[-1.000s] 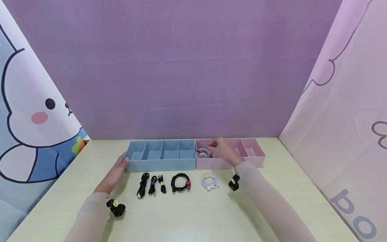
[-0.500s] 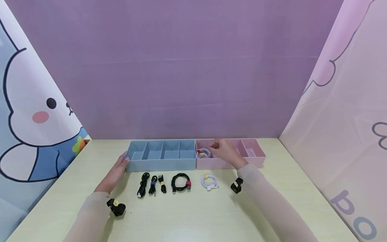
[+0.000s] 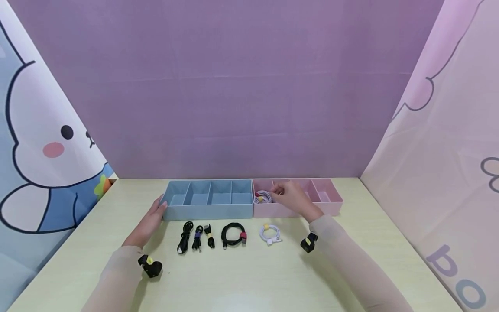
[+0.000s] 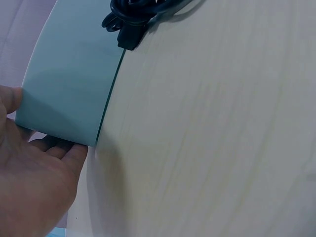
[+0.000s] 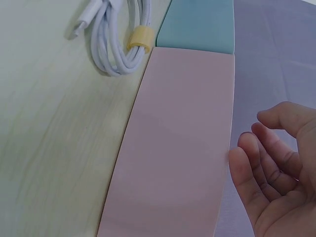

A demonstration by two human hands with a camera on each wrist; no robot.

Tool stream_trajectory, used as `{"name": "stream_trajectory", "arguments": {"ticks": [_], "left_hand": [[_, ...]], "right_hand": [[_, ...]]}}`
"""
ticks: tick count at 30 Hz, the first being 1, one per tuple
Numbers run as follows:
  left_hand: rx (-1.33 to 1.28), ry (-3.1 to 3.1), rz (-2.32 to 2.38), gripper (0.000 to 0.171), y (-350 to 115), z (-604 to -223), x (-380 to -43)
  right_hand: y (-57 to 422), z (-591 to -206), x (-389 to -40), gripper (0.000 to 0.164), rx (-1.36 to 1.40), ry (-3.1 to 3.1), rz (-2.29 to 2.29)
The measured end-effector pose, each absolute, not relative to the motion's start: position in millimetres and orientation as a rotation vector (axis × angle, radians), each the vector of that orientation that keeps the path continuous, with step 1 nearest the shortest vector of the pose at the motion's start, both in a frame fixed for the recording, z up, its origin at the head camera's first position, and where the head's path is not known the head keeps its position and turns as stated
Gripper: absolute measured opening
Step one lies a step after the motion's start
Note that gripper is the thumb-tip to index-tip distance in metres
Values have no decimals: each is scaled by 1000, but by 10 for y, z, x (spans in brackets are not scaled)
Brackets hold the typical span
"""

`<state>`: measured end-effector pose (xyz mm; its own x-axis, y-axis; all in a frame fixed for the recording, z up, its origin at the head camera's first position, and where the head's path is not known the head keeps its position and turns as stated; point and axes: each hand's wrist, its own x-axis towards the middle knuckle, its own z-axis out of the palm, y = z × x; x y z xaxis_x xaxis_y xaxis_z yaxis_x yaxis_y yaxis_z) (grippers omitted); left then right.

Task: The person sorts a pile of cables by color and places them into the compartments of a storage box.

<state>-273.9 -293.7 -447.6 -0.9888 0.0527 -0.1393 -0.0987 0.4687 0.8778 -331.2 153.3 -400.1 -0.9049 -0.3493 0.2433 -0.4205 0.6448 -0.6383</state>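
Observation:
At the left end of the blue divided box [image 3: 208, 212], my left hand [image 3: 147, 223] grips the corner, with the thumb at the rim and fingers against the end wall [image 4: 59, 94]. My right hand [image 3: 294, 199] is over the pink divided box [image 3: 273, 211], its fingers loosely curled and nothing visible between them in the right wrist view. A coiled white cable [image 3: 264, 196] with a yellow tie lies in the pink box's leftmost compartment, with something red beside it. In front of the pink box lies another coiled white cable [image 3: 270, 234] with a yellow tie.
On the table [image 3: 234, 277] before the blue box lie a black cable bundle [image 3: 185, 237], one with a purple tie [image 3: 197, 238], one with a yellow tie [image 3: 209, 236], and a black coiled cable [image 3: 233, 235] with a red tie. A purple backdrop [image 3: 249, 86] stands behind.
My right hand has lowered slightly over the pink box, and its wrist has shifted a little to the right. The left hand stays at the blue box, and the cables keep their places.

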Motion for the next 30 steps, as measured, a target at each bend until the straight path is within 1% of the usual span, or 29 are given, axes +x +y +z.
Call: {"name": "stream_trajectory", "arguments": {"ticks": [4, 19, 30], "left_hand": [[-56, 2557, 1545, 71, -2932, -4473, -2740], [-103, 2556, 1515, 73, -2923, -4467, -2754], [-82, 2559, 1520, 72, -2925, -4458, -2757]], "right_hand": [[1540, -4021, -3284, 13, 655, -2764, 1100], [1638, -4007, -3129, 6, 743, -2711, 1053], [1697, -4052, -3083, 4, 772, -2701, 1004]]}}
